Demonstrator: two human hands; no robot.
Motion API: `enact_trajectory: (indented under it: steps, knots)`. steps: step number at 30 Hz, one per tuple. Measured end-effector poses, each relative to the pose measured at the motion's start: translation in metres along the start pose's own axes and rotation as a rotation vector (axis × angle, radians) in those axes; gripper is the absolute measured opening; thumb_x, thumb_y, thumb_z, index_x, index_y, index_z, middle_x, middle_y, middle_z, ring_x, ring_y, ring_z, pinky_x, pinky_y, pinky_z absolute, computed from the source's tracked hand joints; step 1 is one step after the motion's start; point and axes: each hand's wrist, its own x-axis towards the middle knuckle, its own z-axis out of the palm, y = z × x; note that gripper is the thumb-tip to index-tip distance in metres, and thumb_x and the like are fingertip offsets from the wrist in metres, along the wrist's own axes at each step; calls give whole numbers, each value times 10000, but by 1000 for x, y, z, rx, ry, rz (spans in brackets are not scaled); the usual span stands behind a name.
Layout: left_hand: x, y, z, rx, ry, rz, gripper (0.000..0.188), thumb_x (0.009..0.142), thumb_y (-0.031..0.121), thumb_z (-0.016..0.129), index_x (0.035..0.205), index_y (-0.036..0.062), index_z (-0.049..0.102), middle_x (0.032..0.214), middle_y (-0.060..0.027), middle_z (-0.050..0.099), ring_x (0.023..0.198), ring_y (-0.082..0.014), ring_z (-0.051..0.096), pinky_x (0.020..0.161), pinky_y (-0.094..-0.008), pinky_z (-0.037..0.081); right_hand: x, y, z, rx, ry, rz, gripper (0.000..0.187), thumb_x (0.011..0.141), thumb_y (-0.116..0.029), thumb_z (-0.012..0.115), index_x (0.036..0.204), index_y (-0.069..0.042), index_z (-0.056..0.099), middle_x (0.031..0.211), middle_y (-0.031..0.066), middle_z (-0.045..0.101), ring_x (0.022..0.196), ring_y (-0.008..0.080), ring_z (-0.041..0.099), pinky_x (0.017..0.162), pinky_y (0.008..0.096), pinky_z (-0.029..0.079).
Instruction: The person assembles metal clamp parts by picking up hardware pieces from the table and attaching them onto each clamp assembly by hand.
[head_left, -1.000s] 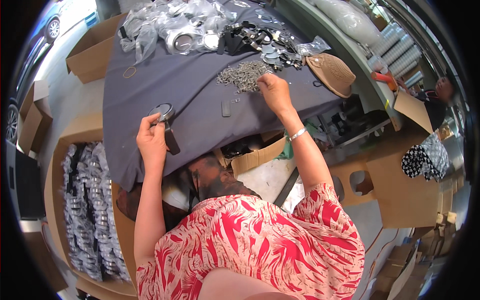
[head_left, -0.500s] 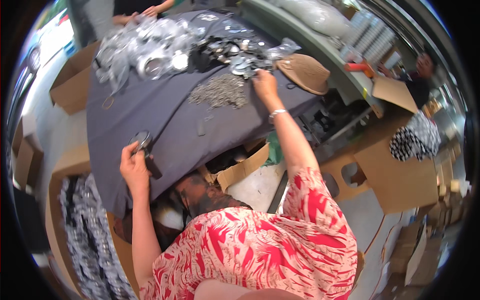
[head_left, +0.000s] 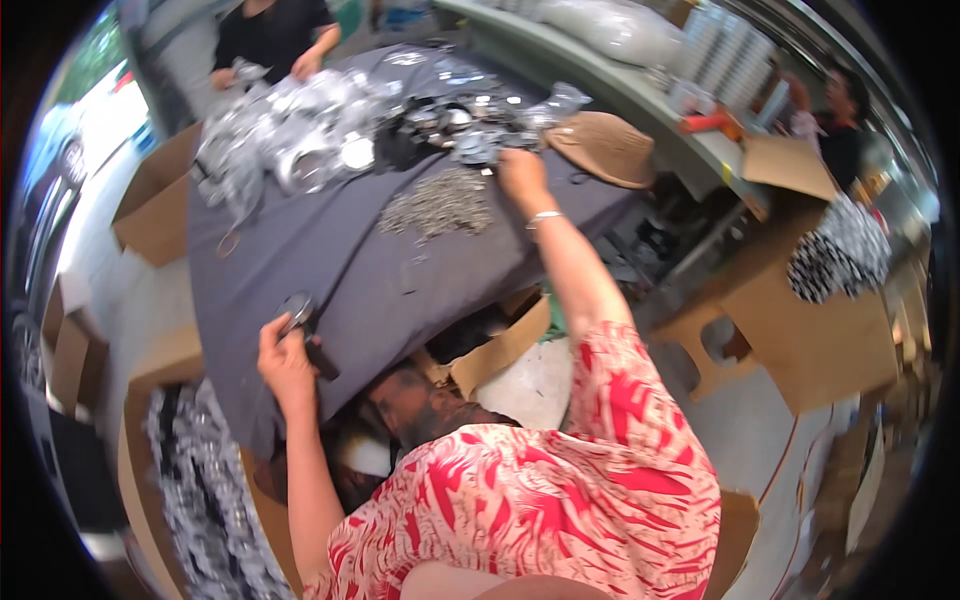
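In my left hand [head_left: 287, 365], fingers closed, is a round, shiny metal piece [head_left: 297, 305] with a dark part below it, held over the near left of the dark cloth-covered table [head_left: 350, 270]. My right hand [head_left: 522, 178] reaches to the near edge of a pile of silver and black flat metal parts [head_left: 480, 143]. Its fingers look drawn together at the pile; whatever they grip is hidden. Beside that hand lies a heap of small grey metal pieces [head_left: 440, 203]. To its right rests a brown cap [head_left: 602, 148].
Clear plastic bags with round metal items [head_left: 300, 125] fill the table's far left. Across it, a person in black [head_left: 270, 40] handles a bag. Open cardboard boxes [head_left: 155, 200] flank the table; the near left one holds bagged goods [head_left: 200, 490]. Another person [head_left: 845, 110] is far right.
The whole view has shifted slightly. My right hand stays at the metal pile with its fingers nearer together, while my left hand keeps the round piece. The person opposite has come further into view.
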Motion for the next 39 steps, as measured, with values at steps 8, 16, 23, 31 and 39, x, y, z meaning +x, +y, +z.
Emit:
enact_trajectory:
  steps: [8,16,23,31,39]
  knots:
    - [3,-7,-6,-82,4,2,144,862,42,469,989,47,536,624,-37,581,449,-33,455,353,-183,316,-9,-5,-28,70,-43,162,231,753,-96,490,931,-99,637,878,172,626,861,330,594,759,410,459]
    - [3,-5,-4,-96,-8,2,144,858,37,469,981,45,545,599,-24,560,459,-31,461,358,-182,311,-3,12,-35,143,86,127,172,733,-136,554,847,-67,663,831,159,636,799,298,615,715,360,473]
    - [4,-10,-6,-41,-15,17,136,875,84,478,995,69,541,627,-58,596,448,-43,473,357,-176,315,-23,44,-48,169,-20,228,156,722,-146,578,829,-78,669,796,132,647,771,276,621,701,363,474]
    - [5,-11,-7,-70,-18,0,139,876,86,478,1000,73,539,629,-64,598,443,-46,472,352,-180,317,-22,96,-29,247,81,313,153,729,-62,576,847,-18,663,647,83,624,490,135,571,487,280,465]
    - [4,-11,-7,-31,-13,5,146,878,83,473,1007,70,541,633,-65,599,458,-49,484,366,-180,323,-16,66,-28,176,122,131,157,725,-110,607,848,-30,662,705,104,645,606,183,614,577,301,478]
